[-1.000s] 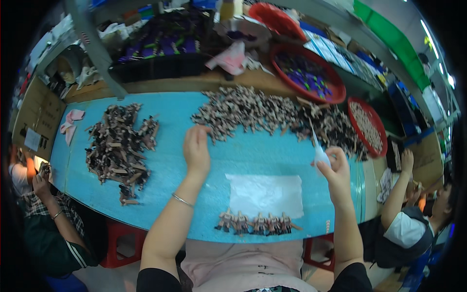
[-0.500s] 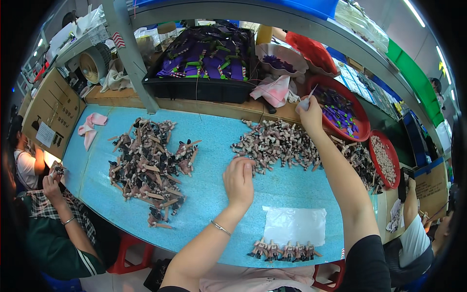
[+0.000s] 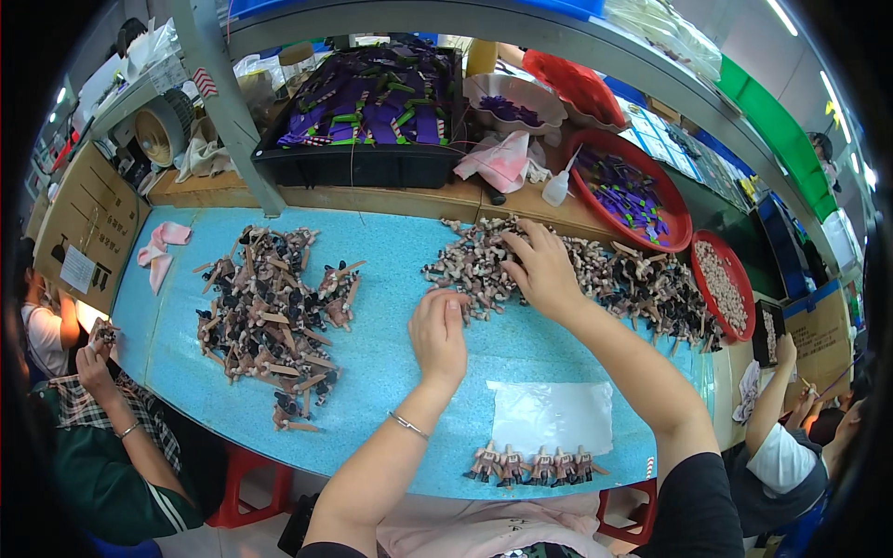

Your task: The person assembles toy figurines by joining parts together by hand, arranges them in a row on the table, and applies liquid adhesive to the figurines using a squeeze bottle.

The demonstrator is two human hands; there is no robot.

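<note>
My left hand [image 3: 439, 337] rests at the near left edge of a pile of small pale figure parts [image 3: 479, 251]. Its fingers are curled and pressed together; whatever they may hold is hidden. Over that same pile is my right hand [image 3: 547, 274], fingers apart, the tips reaching among the parts. A small white needle-tip squeeze bottle [image 3: 556, 190] stands on the wooden ledge behind. Nearer to me, several small assembled figures [image 3: 535, 467] lie in a row along the lower edge of a clear plastic sheet [image 3: 552, 418].
Dark-and-tan figures [image 3: 265, 316] are heaped at the left. At the back stand a black crate [image 3: 353, 167] of purple pieces, a red bowl [image 3: 672, 237] and a smaller red bowl [image 3: 744, 321] of pale parts. A metal shelf post [image 3: 219, 102] rises there. Co-workers sit on both sides.
My right hand has let go of the squeeze bottle, which now stands on the ledge, and has come down and left to the pale pile. The left hand stays nearly in place.
</note>
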